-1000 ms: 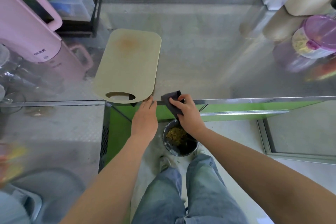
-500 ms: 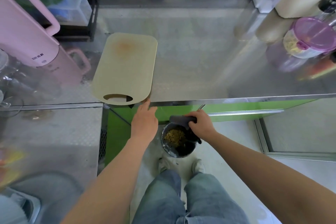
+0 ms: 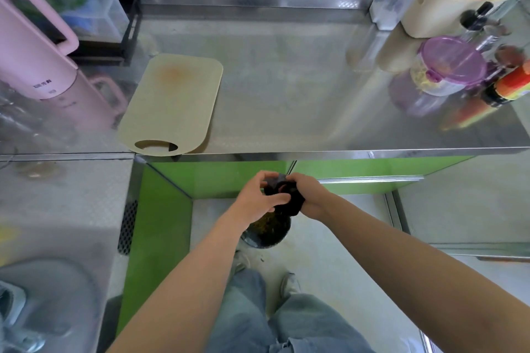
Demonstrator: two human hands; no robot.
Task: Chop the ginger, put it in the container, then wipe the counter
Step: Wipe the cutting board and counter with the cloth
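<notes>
Left hand [image 3: 255,198] & right hand [image 3: 309,195] both have a clenched grip on the bunched dark cloth [image 3: 292,203], held betw. them over the round black floor bin [image 3: 259,242]. The shiny steel surface [image 3: 286,94] lies above & fwd of the grip. Right hand holds more cloth, so it's prob. the one to wipe.
</notes>
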